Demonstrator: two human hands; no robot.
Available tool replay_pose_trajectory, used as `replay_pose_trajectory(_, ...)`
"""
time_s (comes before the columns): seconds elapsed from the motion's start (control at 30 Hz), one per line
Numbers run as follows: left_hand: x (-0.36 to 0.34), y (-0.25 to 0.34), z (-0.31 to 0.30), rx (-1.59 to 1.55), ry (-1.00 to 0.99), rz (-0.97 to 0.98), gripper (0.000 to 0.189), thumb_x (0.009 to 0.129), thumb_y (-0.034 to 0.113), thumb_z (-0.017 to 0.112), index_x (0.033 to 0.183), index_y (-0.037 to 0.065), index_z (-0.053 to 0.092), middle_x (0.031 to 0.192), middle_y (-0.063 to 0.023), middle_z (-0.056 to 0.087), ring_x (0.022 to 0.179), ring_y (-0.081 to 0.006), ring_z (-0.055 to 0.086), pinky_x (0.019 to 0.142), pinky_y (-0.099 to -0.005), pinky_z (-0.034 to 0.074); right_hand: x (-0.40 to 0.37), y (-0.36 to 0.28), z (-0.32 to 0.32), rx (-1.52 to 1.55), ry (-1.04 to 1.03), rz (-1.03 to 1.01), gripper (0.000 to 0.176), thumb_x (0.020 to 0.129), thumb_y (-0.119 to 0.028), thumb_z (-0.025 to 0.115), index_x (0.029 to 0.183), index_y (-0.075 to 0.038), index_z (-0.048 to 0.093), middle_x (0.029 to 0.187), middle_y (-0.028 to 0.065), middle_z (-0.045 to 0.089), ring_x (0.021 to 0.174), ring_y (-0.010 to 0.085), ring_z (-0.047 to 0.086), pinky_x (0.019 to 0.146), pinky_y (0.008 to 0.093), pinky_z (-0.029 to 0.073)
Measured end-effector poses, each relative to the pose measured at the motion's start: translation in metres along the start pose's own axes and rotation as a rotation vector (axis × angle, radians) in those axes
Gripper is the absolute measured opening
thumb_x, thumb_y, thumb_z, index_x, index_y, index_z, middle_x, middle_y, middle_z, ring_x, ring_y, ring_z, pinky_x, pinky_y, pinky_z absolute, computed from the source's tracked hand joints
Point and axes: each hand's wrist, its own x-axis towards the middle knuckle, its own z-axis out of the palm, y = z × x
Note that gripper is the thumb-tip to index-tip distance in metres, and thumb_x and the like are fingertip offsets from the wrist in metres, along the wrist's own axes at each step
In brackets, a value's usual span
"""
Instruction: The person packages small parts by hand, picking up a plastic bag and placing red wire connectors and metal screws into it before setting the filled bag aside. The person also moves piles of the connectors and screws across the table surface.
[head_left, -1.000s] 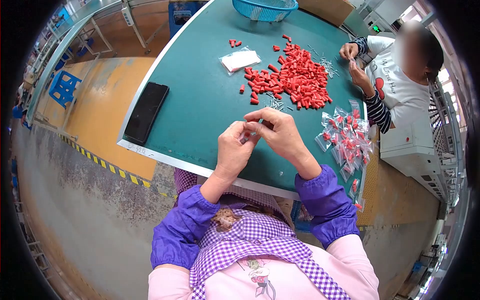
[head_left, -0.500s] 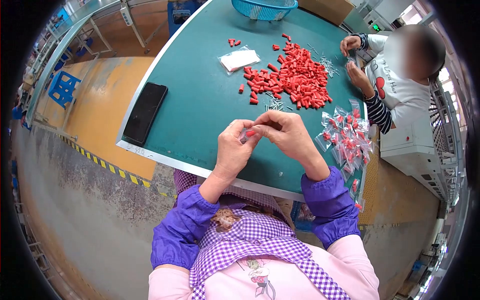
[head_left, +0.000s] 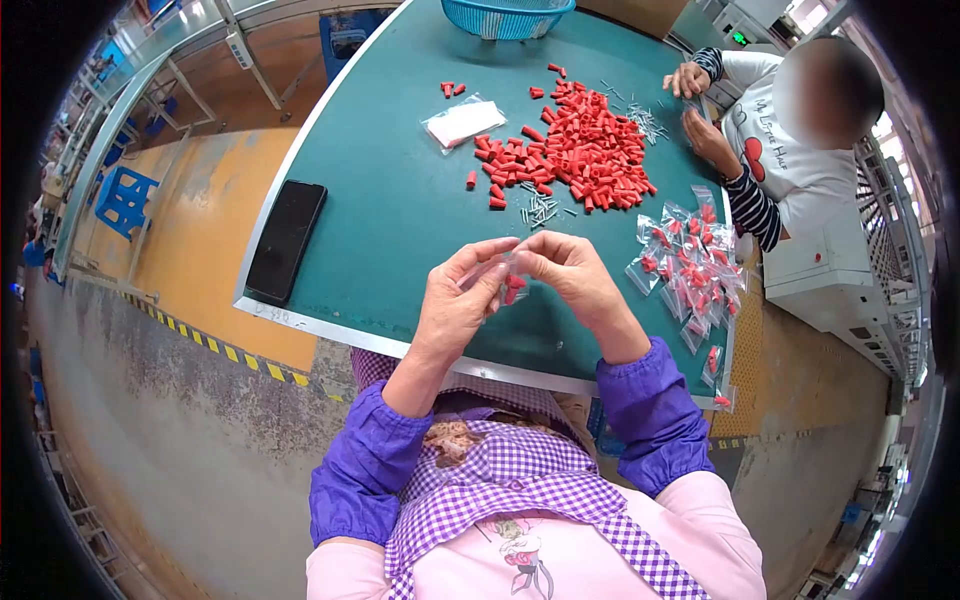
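Between my two hands is a small clear plastic bag [head_left: 515, 290] with red plastic pieces inside. My left hand [head_left: 462, 297] pinches one side of the bag near its top. My right hand [head_left: 572, 280] grips the other top edge between thumb and forefinger. Just beyond them lies a big pile of red plastic caps [head_left: 590, 150] on the green table [head_left: 380, 230]. Small metal screws or pins [head_left: 540, 208] are scattered at the near side of the pile. A stack of flat bags [head_left: 465, 124] lies left of the caps.
Filled bags [head_left: 690, 265] are heaped at the table's right edge. A black phone [head_left: 287, 242] lies at the left edge, and a blue basket [head_left: 505, 18] stands at the back. Across the right corner, a co-worker's hands [head_left: 700, 110] handle something small. More metal pins [head_left: 648, 125] lie near them.
The red pieces now sit inside the bag, below my fingertips; before, one red piece was at my fingers. My right hand has shifted to the bag's top edge. The view has moved slightly.
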Motion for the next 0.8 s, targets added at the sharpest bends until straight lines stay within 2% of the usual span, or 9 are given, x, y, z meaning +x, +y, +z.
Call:
replay_pose_trajectory(0.1,-0.001,-0.003,0.005,0.053,0.065,0.016,0.031,0.086,0.007,0.062,0.117,0.004,0.058,0.082,-0.0004,0.061,0.06,-0.0019,0.048,0.049,-0.0141,0.036,-0.005,0.007,0.002,0.09,-0.004,-0.053,0.016,0.085,-0.013,0.065,0.089,0.002,0.063,0.078,0.0042,0.063,0.072,0.0109,0.059,0.07,0.0255,0.048)
replay_pose_trajectory(0.17,-0.004,0.002,0.015,0.064,0.173,0.102,0.027,0.084,0.008,0.065,0.11,0.004,0.06,0.073,0.0012,0.06,0.057,-0.0019,0.048,0.048,-0.0142,0.035,-0.006,0.012,-0.001,0.114,0.021,-0.06,0.015,0.085,-0.012,0.065,0.089,0.002,0.063,0.078,0.0047,0.063,0.072,0.0113,0.059,0.07,0.0256,0.048)
replay_pose_trajectory(0.27,-0.007,-0.003,0.003,0.159,0.237,0.05,0.017,0.082,0.007,0.067,0.098,0.003,0.063,0.073,0.0016,0.06,0.055,-0.0023,0.048,0.048,-0.0151,0.037,-0.009,0.009,-0.002,0.13,0.062,-0.078,0.013,0.085,-0.011,0.064,0.088,0.002,0.062,0.078,0.005,0.063,0.072,0.0115,0.059,0.07,0.0255,0.048)
replay_pose_trajectory(0.4,-0.006,-0.009,0.001,0.188,0.241,0.078,0.012,0.082,0.008,0.068,0.091,0.003,0.063,0.071,0.0018,0.059,0.053,-0.0024,0.047,0.046,-0.0159,0.036,-0.012,0.015,-0.002,0.125,0.094,-0.111,0.013,0.086,-0.01,0.063,0.086,0.002,0.062,0.078,0.0043,0.063,0.072,0.0105,0.059,0.067,0.0242,0.048)
replay_pose_trajectory(0.5,-0.007,-0.011,0.0,0.019,0.156,-0.01,0.013,0.081,0.011,0.069,0.09,0.003,0.063,0.068,0.0021,0.058,0.052,-0.0025,0.047,0.045,-0.0168,0.035,-0.015,0.017,0.006,-0.052,0.248,-0.221,0.013,0.086,-0.011,0.063,0.085,0.002,0.061,0.078,0.004,0.062,0.072,0.0098,0.059,0.064,0.0229,0.048)
replay_pose_trajectory(0.57,-0.008,-0.009,0.002,-0.307,0.101,-0.143,0.014,0.081,0.012,0.07,0.089,0.003,0.063,0.066,0.0022,0.057,0.051,-0.0025,0.046,0.044,-0.0169,0.033,-0.019,0.009,0.012,-0.028,0.255,-0.22,0.013,0.087,-0.01,0.062,0.085,0.002,0.061,0.077,0.0043,0.062,0.071,0.0094,0.059,0.064,0.0223,0.047)
replay_pose_trajectory(0.6,-0.009,-0.008,0.003,-0.305,0.099,-0.146,0.014,0.081,0.012,0.07,0.089,0.003,0.063,0.066,0.0022,0.057,0.051,-0.0025,0.046,0.044,-0.0169,0.033,-0.021,0.006,0.015,-0.001,0.263,-0.222,0.012,0.087,-0.01,0.062,0.085,0.003,0.061,0.077,0.0045,0.062,0.071,0.0091,0.059,0.063,0.0217,0.047)
replay_pose_trajectory(0.7,-0.013,-0.006,0.005,-0.201,0.138,-0.098,0.012,0.082,0.011,0.069,0.089,0.003,0.063,0.069,0.0007,0.061,0.053,-0.002,0.047,0.045,-0.0162,0.032,-0.023,0.013,0.014,-0.08,0.233,-0.227,0.01,0.086,-0.007,0.061,0.085,0.002,0.061,0.075,0.0044,0.062,0.069,0.0088,0.058,0.063,0.0222,0.047)
replay_pose_trajectory(0.8,-0.015,-0.011,0.01,0.063,0.143,0.057,0.009,0.084,0.011,0.066,0.088,0.003,0.063,0.078,-0.0035,0.065,0.056,-0.0008,0.048,0.045,-0.015,0.03,-0.03,0.011,0.024,-0.218,0.231,-0.274,0.008,0.084,-0.005,0.061,0.084,0.003,0.061,0.075,0.0053,0.061,0.068,0.0111,0.059,0.062,0.0242,0.047)
